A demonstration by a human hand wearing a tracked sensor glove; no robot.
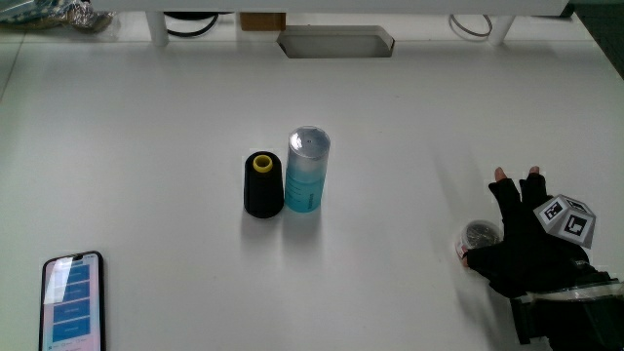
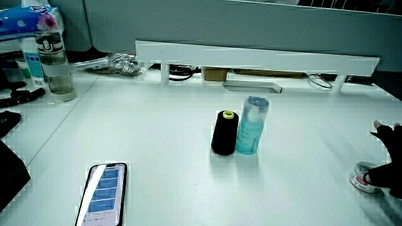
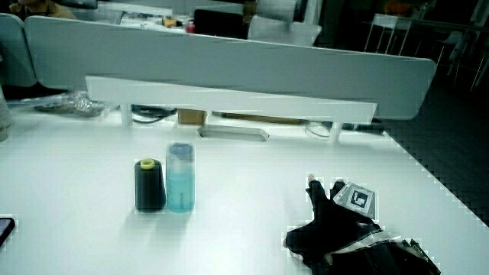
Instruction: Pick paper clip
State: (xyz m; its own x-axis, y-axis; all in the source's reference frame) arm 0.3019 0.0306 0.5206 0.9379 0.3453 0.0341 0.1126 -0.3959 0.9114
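A small round clear case (image 1: 479,234) with a reddish rim lies on the white table (image 1: 390,273) near the person's edge; I cannot make out a paper clip in it. The hand (image 1: 526,234) rests flat beside it, fingers stretched out and spread, thumb touching the case's nearer rim. In a side view the case (image 2: 362,176) lies against the hand (image 2: 391,160). In a side view the hand (image 3: 332,221) covers the case; the patterned cube (image 3: 357,200) sits on its back.
A black thread spool with a yellow top (image 1: 263,185) and a blue bottle (image 1: 306,171) stand touching at mid table. A phone (image 1: 71,300) lies at the person's edge. A water bottle (image 2: 55,63) and crumpled plastic (image 2: 122,63) sit near the partition (image 2: 251,56).
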